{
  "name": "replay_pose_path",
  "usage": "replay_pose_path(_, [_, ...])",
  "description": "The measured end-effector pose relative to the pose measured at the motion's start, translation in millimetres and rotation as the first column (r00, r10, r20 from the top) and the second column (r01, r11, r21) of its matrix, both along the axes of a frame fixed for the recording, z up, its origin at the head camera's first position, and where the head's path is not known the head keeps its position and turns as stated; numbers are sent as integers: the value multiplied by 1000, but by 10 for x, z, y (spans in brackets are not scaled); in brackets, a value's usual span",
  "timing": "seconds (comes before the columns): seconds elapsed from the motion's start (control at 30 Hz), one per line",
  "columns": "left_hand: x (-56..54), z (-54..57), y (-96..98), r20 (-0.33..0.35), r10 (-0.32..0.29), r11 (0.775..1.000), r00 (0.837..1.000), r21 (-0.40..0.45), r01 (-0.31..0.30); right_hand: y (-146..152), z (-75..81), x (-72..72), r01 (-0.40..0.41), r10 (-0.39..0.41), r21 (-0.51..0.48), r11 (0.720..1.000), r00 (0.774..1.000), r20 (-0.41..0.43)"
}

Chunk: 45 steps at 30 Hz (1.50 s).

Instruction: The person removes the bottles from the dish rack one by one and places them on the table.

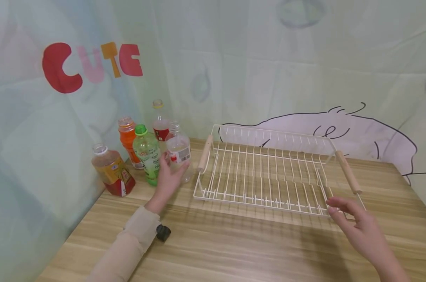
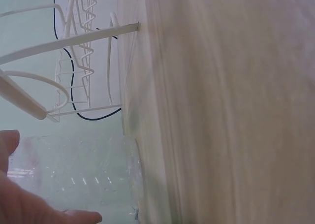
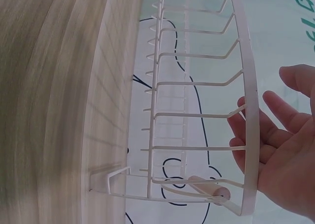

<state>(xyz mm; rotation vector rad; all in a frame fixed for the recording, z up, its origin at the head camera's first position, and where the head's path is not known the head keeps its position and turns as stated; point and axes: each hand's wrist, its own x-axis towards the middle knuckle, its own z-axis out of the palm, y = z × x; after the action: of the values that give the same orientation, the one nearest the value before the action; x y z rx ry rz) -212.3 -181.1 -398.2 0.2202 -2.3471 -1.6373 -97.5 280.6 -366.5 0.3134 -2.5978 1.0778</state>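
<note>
My left hand is around the lower part of a clear, uncapped plastic bottle, thumb on one side and fingers on the other. In the left wrist view the bottle's clear base shows close to the tabletop. Just left of that hand stands a green bottle. Over by the right front corner of a white wire dish rack, my right hand has its fingers loosely bent and thumb apart. In the right wrist view, some fingertips show past the rack's edge bar.
Beside the left wall cloth stand a bottle with red-brown drink, an orange bottle and a red-labelled bottle. Wooden handles top the rack's sides. A small black object is by the left cuff.
</note>
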Motion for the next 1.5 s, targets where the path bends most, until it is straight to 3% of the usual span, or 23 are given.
replay_pose_path(0.33, [145, 49, -26, -23, -63, 996, 998, -71, 61, -12, 9, -7, -3, 3, -11, 1000, 1000, -13])
replay_pose_path(0.5, [241, 105, -35, -61, -71, 989, 996, -132, 62, -26, 36, -18, 4, -4, -9, 1000, 1000, -5])
replay_pose_path(0.87, [458, 270, 31, -151, -68, 984, 986, -175, 41, -36, 74, -45, -8, 8, 21, 1000, 1000, -23])
replay_pose_path(0.97, [489, 320, 74, -234, -83, 977, 969, -210, 33, -34, 85, -56, -10, 10, 24, 1000, 1000, -23])
replay_pose_path(1.17, [532, 397, 183, -396, -173, 947, 902, -318, 42, -17, 92, -82, -16, 17, 26, 1000, 1000, -24])
replay_pose_path(1.4, [559, 507, 298, -380, -296, 900, 876, -419, 122, -27, 168, -127, -20, 19, 40, 999, 1000, 19])
replay_pose_path(1.5, [538, 552, 331, -366, -362, 861, 857, -483, 158, -55, 246, -182, -43, 42, 39, 998, 999, 15])
